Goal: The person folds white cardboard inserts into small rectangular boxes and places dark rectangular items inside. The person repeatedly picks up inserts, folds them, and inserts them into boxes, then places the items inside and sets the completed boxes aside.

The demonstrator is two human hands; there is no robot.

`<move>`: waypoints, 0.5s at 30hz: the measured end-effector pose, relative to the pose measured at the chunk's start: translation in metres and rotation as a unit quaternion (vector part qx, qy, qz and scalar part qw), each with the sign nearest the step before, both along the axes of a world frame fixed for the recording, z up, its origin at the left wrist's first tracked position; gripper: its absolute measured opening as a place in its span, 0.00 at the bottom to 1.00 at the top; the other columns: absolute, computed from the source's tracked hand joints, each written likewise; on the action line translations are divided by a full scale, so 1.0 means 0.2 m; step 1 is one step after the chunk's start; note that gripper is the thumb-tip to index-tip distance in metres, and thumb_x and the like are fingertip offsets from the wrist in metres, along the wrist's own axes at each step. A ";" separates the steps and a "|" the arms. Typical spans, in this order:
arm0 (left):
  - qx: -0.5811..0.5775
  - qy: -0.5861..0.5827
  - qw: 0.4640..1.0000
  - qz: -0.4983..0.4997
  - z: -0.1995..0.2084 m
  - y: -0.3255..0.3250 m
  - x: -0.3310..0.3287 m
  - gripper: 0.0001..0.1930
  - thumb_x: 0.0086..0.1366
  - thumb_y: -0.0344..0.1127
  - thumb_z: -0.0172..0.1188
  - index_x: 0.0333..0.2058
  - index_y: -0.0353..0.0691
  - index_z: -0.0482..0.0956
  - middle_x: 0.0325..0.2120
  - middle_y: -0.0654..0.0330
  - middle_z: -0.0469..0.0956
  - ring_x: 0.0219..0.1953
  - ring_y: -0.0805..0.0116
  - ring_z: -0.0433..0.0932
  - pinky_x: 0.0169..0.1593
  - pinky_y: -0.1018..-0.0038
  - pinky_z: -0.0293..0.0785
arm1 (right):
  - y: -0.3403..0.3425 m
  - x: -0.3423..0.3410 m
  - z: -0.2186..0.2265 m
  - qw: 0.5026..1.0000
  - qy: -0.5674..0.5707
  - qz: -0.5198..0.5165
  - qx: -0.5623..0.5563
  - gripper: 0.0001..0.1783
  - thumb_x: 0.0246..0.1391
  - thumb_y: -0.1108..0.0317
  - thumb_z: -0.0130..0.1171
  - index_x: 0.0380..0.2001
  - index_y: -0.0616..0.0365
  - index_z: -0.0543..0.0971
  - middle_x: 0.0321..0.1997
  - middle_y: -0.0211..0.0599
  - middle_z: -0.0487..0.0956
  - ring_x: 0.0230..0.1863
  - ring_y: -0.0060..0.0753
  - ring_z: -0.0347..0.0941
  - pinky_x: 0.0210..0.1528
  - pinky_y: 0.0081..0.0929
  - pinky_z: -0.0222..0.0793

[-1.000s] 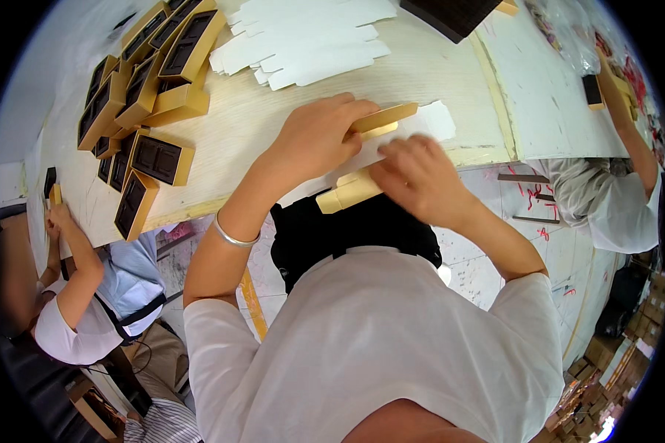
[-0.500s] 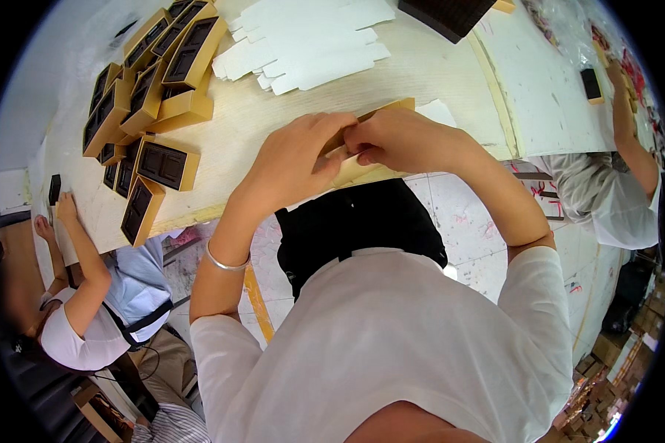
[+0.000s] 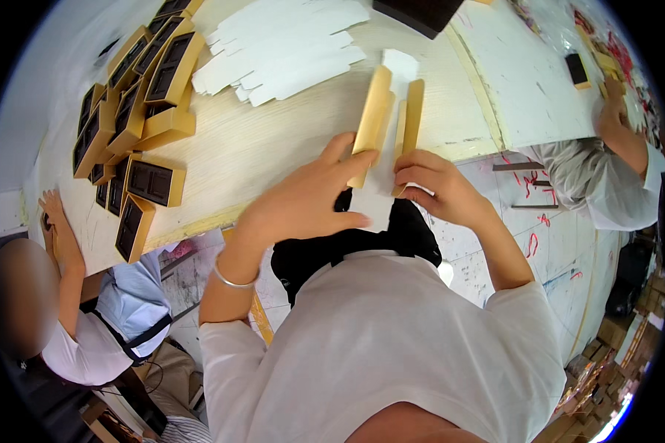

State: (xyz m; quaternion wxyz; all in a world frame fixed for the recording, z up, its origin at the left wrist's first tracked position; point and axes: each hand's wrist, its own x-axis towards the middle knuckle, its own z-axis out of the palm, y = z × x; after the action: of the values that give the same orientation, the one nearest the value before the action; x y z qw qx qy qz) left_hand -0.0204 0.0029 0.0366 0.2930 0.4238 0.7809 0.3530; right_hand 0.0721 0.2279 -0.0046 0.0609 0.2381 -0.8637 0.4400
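A partly folded cardboard box (image 3: pixel 377 111) lies lengthwise across the near table edge, its gold side walls raised and its white inside showing between them. My left hand (image 3: pixel 303 196), a silver bangle on its wrist, holds the left wall with the fingers; its thumb reaches over the near white end. On the other side, my right hand (image 3: pixel 443 188) pinches the near part of the right wall between thumb and fingers. The box's near end sticks out past the table, above my lap.
Several gold boxes with dark compartment inserts (image 3: pixel 155 181) are heaped at the left. Flat white card blanks (image 3: pixel 281 48) lie overlapped beyond my hands. A dark brown box (image 3: pixel 421 13) stands at the far edge of view. Other people work at the left and right.
The box has turned from lying crosswise to pointing away from me, and its gold walls now stand apart. My hands have separated, moving from close together onto its opposite sides.
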 end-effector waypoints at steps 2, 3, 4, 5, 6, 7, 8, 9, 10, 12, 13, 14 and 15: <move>-0.004 0.002 1.000 -0.021 -0.02 0.00 -0.02 0.27 0.48 0.27 0.65 0.50 0.46 0.74 0.48 0.54 0.66 0.38 0.60 0.73 0.40 0.69 0.72 | 0.04 0.01 -0.01 0.999 -0.017 -0.004 -0.029 0.11 0.42 0.80 0.65 0.31 0.60 0.75 0.36 0.39 0.73 0.36 0.39 0.71 0.34 0.29 0.69; 0.000 0.086 0.996 -0.028 -0.03 0.01 -0.02 0.24 0.47 0.27 0.65 0.47 0.46 0.76 0.46 0.56 0.67 0.38 0.60 0.73 0.40 0.69 0.72 | 0.04 0.01 0.00 0.999 -0.019 -0.005 -0.032 0.11 0.42 0.80 0.64 0.30 0.60 0.75 0.35 0.38 0.73 0.35 0.39 0.71 0.33 0.30 0.69; 0.004 0.170 0.985 -0.035 -0.04 0.03 -0.03 0.22 0.46 0.27 0.65 0.44 0.46 0.78 0.44 0.57 0.68 0.37 0.60 0.72 0.40 0.69 0.72 | 0.04 0.01 0.00 0.999 -0.020 -0.005 -0.035 0.11 0.42 0.81 0.64 0.30 0.60 0.75 0.34 0.38 0.73 0.34 0.38 0.70 0.32 0.30 0.68; 0.009 0.253 0.967 -0.042 -0.06 0.04 -0.03 0.20 0.44 0.26 0.65 0.41 0.46 0.80 0.43 0.59 0.70 0.37 0.61 0.72 0.39 0.69 0.72 | 0.05 0.01 0.01 0.999 -0.021 -0.006 -0.038 0.10 0.42 0.81 0.64 0.29 0.60 0.75 0.32 0.37 0.73 0.33 0.38 0.70 0.32 0.30 0.68; 0.056 0.289 0.955 -0.025 -0.08 0.07 -0.02 0.14 0.41 0.28 0.66 0.31 0.46 0.81 0.37 0.63 0.72 0.35 0.62 0.71 0.38 0.69 0.71 | 0.05 0.01 0.02 0.999 -0.023 -0.011 -0.033 0.10 0.43 0.81 0.63 0.30 0.60 0.74 0.31 0.37 0.73 0.32 0.38 0.70 0.31 0.30 0.67; 0.091 0.294 0.951 -0.027 -0.09 0.09 -0.02 0.13 0.41 0.28 0.66 0.30 0.45 0.81 0.37 0.63 0.71 0.35 0.62 0.70 0.37 0.69 0.70 | 0.05 0.02 0.03 0.999 -0.025 -0.017 -0.028 0.10 0.43 0.82 0.62 0.30 0.60 0.74 0.30 0.36 0.73 0.31 0.38 0.69 0.30 0.30 0.66; 0.126 0.298 0.946 -0.028 -0.10 0.11 -0.01 0.13 0.41 0.29 0.67 0.30 0.45 0.81 0.36 0.63 0.71 0.34 0.62 0.70 0.37 0.69 0.70 | 0.05 0.02 0.03 0.999 -0.026 -0.022 -0.023 0.11 0.43 0.82 0.62 0.30 0.60 0.73 0.30 0.36 0.73 0.30 0.37 0.69 0.29 0.30 0.65; 0.160 0.300 0.940 -0.029 -0.11 0.13 0.01 0.12 0.41 0.29 0.67 0.29 0.45 0.81 0.36 0.63 0.71 0.33 0.62 0.69 0.36 0.69 0.69 | 0.03 0.03 0.03 0.999 -0.027 -0.041 -0.014 0.11 0.44 0.82 0.61 0.32 0.60 0.73 0.30 0.37 0.73 0.30 0.39 0.69 0.30 0.32 0.65; 0.174 0.275 0.945 -0.018 -0.14 0.15 0.03 0.10 0.42 0.29 0.67 0.28 0.43 0.79 0.31 0.62 0.72 0.32 0.62 0.69 0.35 0.69 0.68 | 0.00 0.03 0.03 0.998 -0.028 -0.060 -0.004 0.12 0.44 0.83 0.60 0.33 0.61 0.72 0.29 0.38 0.72 0.30 0.41 0.69 0.30 0.34 0.65; 0.156 0.225 0.961 0.035 -0.20 0.19 0.08 0.09 0.43 0.29 0.67 0.27 0.42 0.79 0.29 0.62 0.73 0.32 0.62 0.70 0.34 0.69 0.68 | -0.03 0.03 0.04 0.996 -0.038 -0.075 0.015 0.18 0.44 0.84 0.57 0.40 0.60 0.68 0.31 0.40 0.72 0.32 0.44 0.71 0.33 0.35 0.66; 0.147 0.200 0.967 0.061 -0.21 0.21 0.10 0.09 0.44 0.29 0.67 0.26 0.42 0.78 0.27 0.62 0.73 0.31 0.62 0.70 0.34 0.69 0.67 | -0.04 0.03 0.05 0.995 -0.058 -0.083 -0.007 0.20 0.44 0.84 0.56 0.41 0.60 0.68 0.32 0.41 0.72 0.33 0.45 0.71 0.34 0.35 0.67; 0.138 0.212 0.962 0.098 -0.20 0.22 0.13 0.08 0.46 0.29 0.67 0.26 0.41 0.78 0.24 0.62 0.73 0.29 0.61 0.70 0.33 0.69 0.67 | -0.05 0.03 0.05 0.992 -0.077 -0.091 -0.028 0.21 0.44 0.85 0.56 0.43 0.59 0.67 0.33 0.41 0.72 0.34 0.45 0.72 0.35 0.35 0.68; 0.142 0.206 0.962 0.107 -0.20 0.23 0.14 0.08 0.46 0.29 0.67 0.26 0.40 0.78 0.24 0.62 0.72 0.29 0.61 0.70 0.33 0.69 0.66 | -0.05 0.04 0.05 0.989 -0.098 -0.100 -0.051 0.23 0.44 0.85 0.56 0.44 0.59 0.66 0.34 0.42 0.72 0.35 0.45 0.72 0.36 0.35 0.68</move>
State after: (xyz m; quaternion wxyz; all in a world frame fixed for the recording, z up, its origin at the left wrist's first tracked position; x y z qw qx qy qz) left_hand 0.0077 0.0484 -0.0042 0.0231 0.4385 0.8070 0.3949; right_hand 0.0795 0.2179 0.0061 0.0320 0.1026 -0.8615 0.4962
